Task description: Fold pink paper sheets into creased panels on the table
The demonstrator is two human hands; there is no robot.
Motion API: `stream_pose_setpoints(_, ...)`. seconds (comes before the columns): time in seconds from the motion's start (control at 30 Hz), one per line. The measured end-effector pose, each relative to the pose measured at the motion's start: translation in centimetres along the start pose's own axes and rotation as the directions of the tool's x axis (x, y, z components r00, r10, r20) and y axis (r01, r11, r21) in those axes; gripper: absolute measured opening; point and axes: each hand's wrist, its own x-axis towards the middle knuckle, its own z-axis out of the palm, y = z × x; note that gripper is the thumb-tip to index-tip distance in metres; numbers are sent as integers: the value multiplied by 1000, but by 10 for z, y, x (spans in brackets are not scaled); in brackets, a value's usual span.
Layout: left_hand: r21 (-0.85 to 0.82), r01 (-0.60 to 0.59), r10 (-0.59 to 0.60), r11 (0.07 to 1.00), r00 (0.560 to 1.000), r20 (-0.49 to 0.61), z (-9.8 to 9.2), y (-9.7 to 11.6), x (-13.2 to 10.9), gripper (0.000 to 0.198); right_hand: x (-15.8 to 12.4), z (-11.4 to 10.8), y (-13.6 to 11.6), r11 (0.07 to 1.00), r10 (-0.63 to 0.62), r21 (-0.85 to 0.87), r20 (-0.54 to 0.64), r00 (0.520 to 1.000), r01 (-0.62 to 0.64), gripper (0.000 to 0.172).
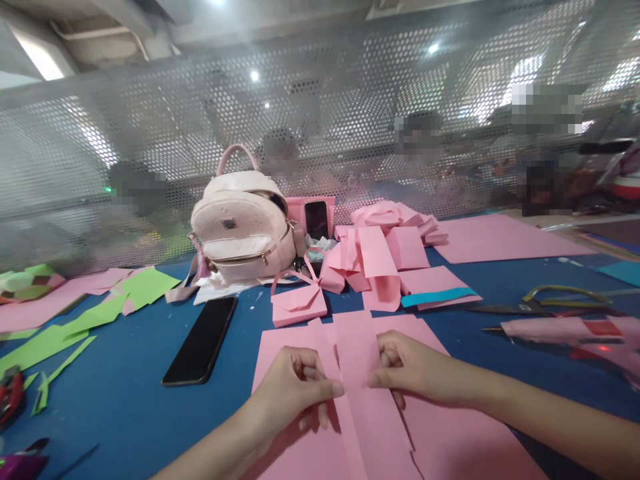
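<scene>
My left hand (300,387) pinches the left edge of a folded pink paper strip (356,373), thumb on top and fingers beneath. On the strip's right edge, my right hand (400,367) pinches it between thumb and fingers. Under both hands lies a larger pink paper sheet (460,433). Just beyond it stands a small pink paper bag (299,305) with a flap and a looped handle. Several folded pink paper pieces (380,260) are heaped behind, one folded piece carrying a blue strip (440,296).
A black phone (201,341) lies to the left, beyond green paper scraps (85,327). At the back stands a pale pink backpack (245,227) before a perforated metal screen (345,120). On the right are scissors (565,297) and a pink-wrapped glue gun (565,330). Red-handled pliers (11,397) sit far left.
</scene>
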Motion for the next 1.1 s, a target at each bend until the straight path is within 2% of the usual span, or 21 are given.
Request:
stream_pose_setpoints(0.17, -5, -39, 40, 999, 999, 29, 0, 2, 0, 37, -1, 1, -1, 1000, -9, 20, -5, 1000, 9, 39)
stream_pose_setpoints(0.37, 29, 28, -28, 999, 999, 15, -1, 1, -1, 41, -1, 2, -1, 1000, 6, 3, -41, 999, -6, 43)
stream_pose_setpoints(0.53, 96, 40, -40, 995, 999, -2, -1, 2, -1, 39, -3, 4, -3, 999, -24, 41, 39, 999, 23, 43)
stream_pose_setpoints(0.77, 94, 12, -15, 996, 999, 33, 0, 9, -3, 31, -3, 1, 0, 999, 48, 5, -55, 997, -48, 35)
stream_pose_setpoints(0.87, 76, 36, -40, 996, 998, 55, 0, 7, -2, 35, -3, 1, 0, 999, 36, 11, -52, 998, -35, 38)
stream_pose_setpoints(0.97, 64, 35, -37, 997, 999, 33, 1, 2, 0, 40, -3, 2, -1, 999, 22, 29, -51, 998, -21, 36)
stream_pose_setpoints(1.1, 70, -4, 3, 998, 1000, 16, 1, 0, 0, 36, -3, 2, 0, 998, 13, 54, -50, 999, -11, 32)
